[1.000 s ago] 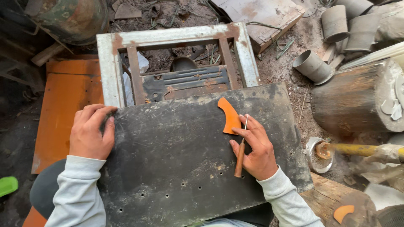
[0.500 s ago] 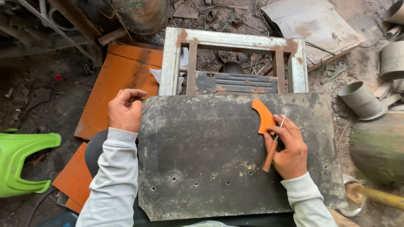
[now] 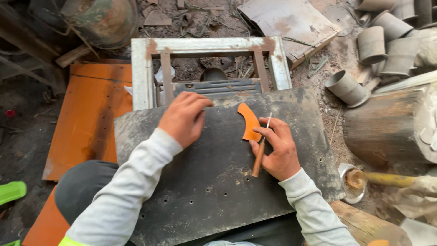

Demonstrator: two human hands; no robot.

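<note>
Flat on one dark, hole-dotted metal sheet (image 3: pixel 214 182): one curved orange template (image 3: pixel 249 120). Right hand (image 3: pixel 277 150) closed around one wooden-handled scriber (image 3: pixel 261 150) beside it; left hand (image 3: pixel 184 116) open, palm pressing down.

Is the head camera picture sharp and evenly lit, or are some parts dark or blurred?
Head view: soft daylight, no glare; the dark metal sheet, orange template and right hand holding the scriber are sharp. The top left corner lies in deep shadow; the wide lens bends the edges slightly.
</note>
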